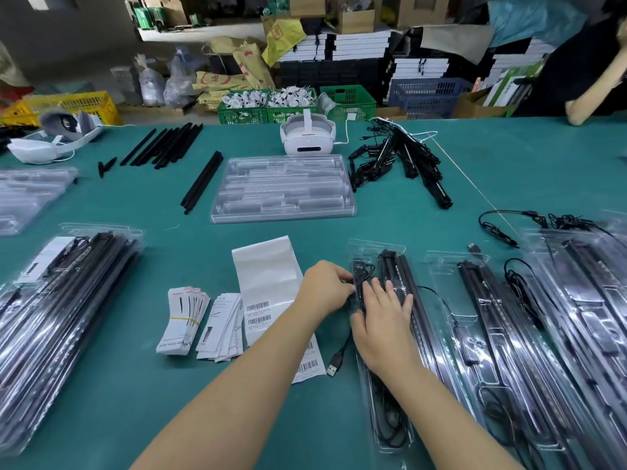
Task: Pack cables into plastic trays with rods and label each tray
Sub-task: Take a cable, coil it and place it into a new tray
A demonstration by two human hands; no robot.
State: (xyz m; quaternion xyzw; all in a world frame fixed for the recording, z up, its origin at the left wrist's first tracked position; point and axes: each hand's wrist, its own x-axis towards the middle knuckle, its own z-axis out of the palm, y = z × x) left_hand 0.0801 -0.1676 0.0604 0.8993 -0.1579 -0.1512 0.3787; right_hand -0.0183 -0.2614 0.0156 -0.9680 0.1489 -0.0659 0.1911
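Note:
A long clear plastic tray [376, 252] lies on the green table in front of me, holding black rods [412, 300] and a black cable. My left hand [325, 288] pinches the cable at the tray's left edge. My right hand [383, 320] lies flat, fingers straight, pressing on the cable and rods in the tray. The cable's USB plug [334, 366] hangs out onto the table left of the tray. A strip of barcode labels [268, 293] lies under my left forearm.
More filled trays [492, 351] lie to the right, and a stack of packed trays [57, 317] at left. Paper cards [203, 325], empty trays [283, 188], loose black rods [169, 145], a cable pile [400, 157] and a white headset [307, 135] are farther out. Another person [590, 66] stands at far right.

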